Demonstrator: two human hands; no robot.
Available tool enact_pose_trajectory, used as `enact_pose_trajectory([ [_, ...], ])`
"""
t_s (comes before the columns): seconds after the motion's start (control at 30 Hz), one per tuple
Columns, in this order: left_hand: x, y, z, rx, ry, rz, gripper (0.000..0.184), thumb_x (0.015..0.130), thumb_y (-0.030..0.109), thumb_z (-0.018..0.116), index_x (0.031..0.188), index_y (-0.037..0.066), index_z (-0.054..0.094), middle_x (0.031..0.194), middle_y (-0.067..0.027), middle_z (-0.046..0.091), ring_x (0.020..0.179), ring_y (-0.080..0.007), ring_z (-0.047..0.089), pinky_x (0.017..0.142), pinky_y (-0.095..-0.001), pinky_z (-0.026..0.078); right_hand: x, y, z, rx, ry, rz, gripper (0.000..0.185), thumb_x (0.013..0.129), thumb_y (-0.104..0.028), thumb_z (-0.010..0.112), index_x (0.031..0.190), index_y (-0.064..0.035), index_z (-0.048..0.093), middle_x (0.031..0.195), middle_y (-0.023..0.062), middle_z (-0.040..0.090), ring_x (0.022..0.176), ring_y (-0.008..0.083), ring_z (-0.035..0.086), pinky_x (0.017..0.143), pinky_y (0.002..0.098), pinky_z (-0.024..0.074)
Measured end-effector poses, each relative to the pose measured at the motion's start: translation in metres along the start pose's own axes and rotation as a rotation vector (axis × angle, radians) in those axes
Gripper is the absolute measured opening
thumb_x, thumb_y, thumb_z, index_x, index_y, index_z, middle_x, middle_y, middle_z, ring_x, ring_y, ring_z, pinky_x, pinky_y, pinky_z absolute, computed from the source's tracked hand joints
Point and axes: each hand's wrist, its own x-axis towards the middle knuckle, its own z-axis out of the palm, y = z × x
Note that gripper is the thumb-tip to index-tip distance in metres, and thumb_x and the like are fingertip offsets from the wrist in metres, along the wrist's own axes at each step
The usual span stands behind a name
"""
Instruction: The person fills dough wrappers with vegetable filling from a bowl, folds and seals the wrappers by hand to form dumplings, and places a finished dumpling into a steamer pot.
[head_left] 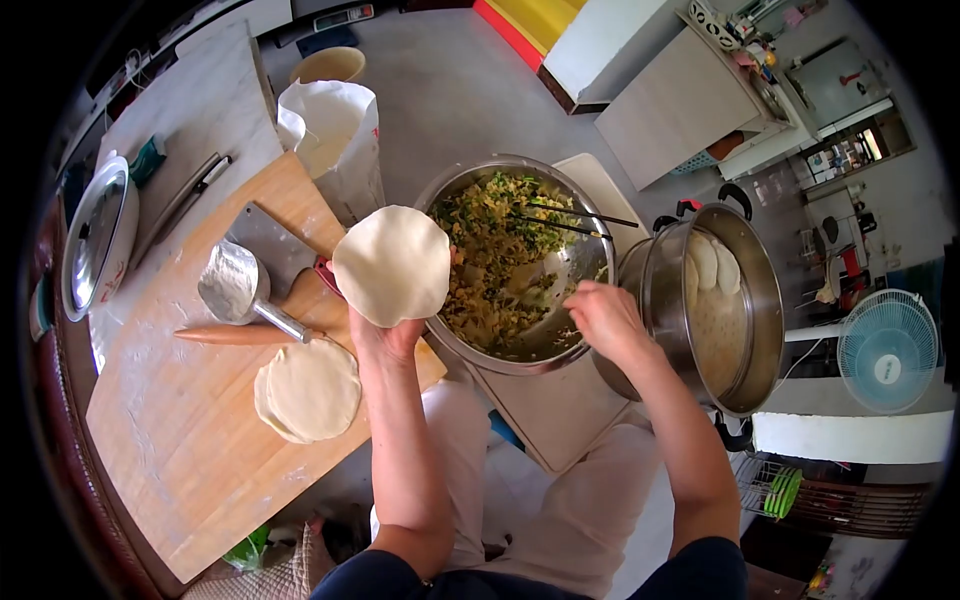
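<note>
A round, thin dough wrapper lies across my left hand, which supports it from below beside the bowl's left rim. My right hand is at the right rim of the steel bowl, its fingers curled together; whatever they may pinch is hidden. Chopped green and yellow filling covers much of the bowl's inside. A pair of dark chopsticks leans in the filling and over the far right rim. Stacked dough wrappers rest on the wooden board.
On the board are a cleaver, a floury metal scoop and a rolling pin. A white flour bag stands behind. At right, a steel steamer pot holds several folded dumplings. Beyond it is a fan.
</note>
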Motion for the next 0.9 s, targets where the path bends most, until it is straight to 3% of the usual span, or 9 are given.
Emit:
enact_pose_trajectory([
  [0.13, 0.004, 0.002, -0.009, -0.014, -0.024, -0.004, 0.072, 0.088, 0.061, 0.06, 0.136, 0.007, 0.051, 0.137, -0.0156, 0.056, 0.126, -0.0406, 0.053, 0.108, -0.0659, 0.04, 0.012, 0.009, 0.02, -0.402, -0.131, 0.215, 0.015, 0.077, 0.003, 0.06, 0.084, 0.0014, 0.073, 0.087, 0.0219, 0.069, 0.082, 0.0381, 0.07, 0.071, 0.0455, 0.0564],
  [0.2, 0.007, 0.004, -0.014, 0.016, -0.046, 0.022, 0.072, 0.088, 0.061, 0.06, 0.136, 0.007, 0.051, 0.137, -0.0155, 0.056, 0.126, -0.04, 0.053, 0.109, -0.0649, 0.04, 0.013, -0.002, 0.028, -0.261, -0.254, 0.242, 0.01, 0.075, -0.001, 0.064, 0.08, 0.0013, 0.073, 0.084, 0.0246, 0.07, 0.084, 0.0392, 0.071, 0.074, 0.0445, 0.0574],
  [0.37, 0.009, 0.001, -0.009, 0.043, -0.098, 0.017, 0.073, 0.089, 0.062, 0.058, 0.136, 0.006, 0.051, 0.139, -0.0151, 0.055, 0.127, -0.0382, 0.053, 0.109, -0.0602, 0.043, 0.032, -0.017, 0.045, 0.582, -0.324, 0.241, 0.02, 0.078, -0.006, 0.072, 0.094, 0.0056, 0.073, 0.077, 0.0168, 0.072, 0.071, 0.0232, 0.069, 0.063, 0.0346, 0.0533],
  [0.4, 0.008, -0.001, -0.006, 0.04, -0.137, -0.007, 0.072, 0.09, 0.062, 0.058, 0.136, 0.006, 0.051, 0.139, -0.015, 0.055, 0.127, -0.0378, 0.053, 0.108, -0.0588, 0.044, 0.04, -0.018, 0.048, 0.807, -0.328, 0.413, 0.018, 0.084, -0.009, 0.073, 0.095, 0.0051, 0.073, 0.075, 0.0072, 0.07, 0.064, 0.0114, 0.062, 0.058, 0.0275, 0.0481],
  [0.47, 0.008, -0.003, -0.004, 0.081, -0.123, 0.008, 0.073, 0.09, 0.063, 0.056, 0.136, 0.006, 0.051, 0.138, -0.0145, 0.056, 0.126, -0.0366, 0.054, 0.107, -0.0561, 0.046, 0.05, -0.01, 0.044, 1.079, -0.25, 0.566, 0.017, 0.087, -0.008, 0.07, 0.098, 0.0049, 0.074, 0.075, 0.0039, 0.068, 0.062, 0.0087, 0.057, 0.056, 0.0253, 0.0461],
  [0.5, 0.008, -0.003, -0.003, 0.101, -0.115, 0.015, 0.073, 0.091, 0.063, 0.055, 0.136, 0.006, 0.051, 0.137, -0.0143, 0.056, 0.126, -0.036, 0.055, 0.106, -0.0547, 0.047, 0.054, -0.008, 0.044, 0.958, -0.163, 0.541, 0.013, 0.077, -0.009, 0.071, 0.086, -0.0016, 0.077, 0.074, 0.0142, 0.072, 0.068, 0.0208, 0.069, 0.066, 0.0332, 0.0531],
  [0.63, 0.013, 0.011, -0.023, 0.154, 0.015, 0.094, 0.076, 0.091, 0.067, 0.05, 0.136, 0.007, 0.051, 0.134, -0.0133, 0.059, 0.122, -0.0344, 0.058, 0.104, -0.0527, 0.05, 0.044, 0.007, 0.017, 0.416, -0.213, 0.282, 0.012, 0.074, -0.007, 0.07, 0.083, -0.005, 0.077, 0.085, 0.0206, 0.071, 0.08, 0.035, 0.07, 0.074, 0.0381, 0.0556],
  [0.77, 0.012, 0.011, -0.023, 0.175, 0.012, 0.134, 0.069, 0.095, 0.064, 0.046, 0.134, 0.008, 0.052, 0.133, -0.0129, 0.06, 0.121, -0.0342, 0.059, 0.103, -0.0535, 0.05, 0.029, 0.017, 0.006, 0.204, -0.494, 0.421, 0.014, 0.073, -0.01, 0.07, 0.084, -0.0049, 0.078, 0.087, 0.0187, 0.072, 0.083, 0.0349, 0.071, 0.079, 0.0393, 0.0555],
  [0.9, 0.005, -0.001, -0.003, 0.174, 0.047, 0.099, 0.047, 0.103, 0.046, 0.045, 0.134, 0.012, 0.054, 0.133, -0.0116, 0.06, 0.123, -0.0335, 0.057, 0.105, -0.0544, 0.047, 0.022, 0.018, 0.051, 0.426, -0.264, 0.364, 0.018, 0.073, -0.01, 0.071, 0.089, -0.0043, 0.077, 0.085, 0.0184, 0.073, 0.083, 0.0324, 0.072, 0.078, 0.0378, 0.0555],
])
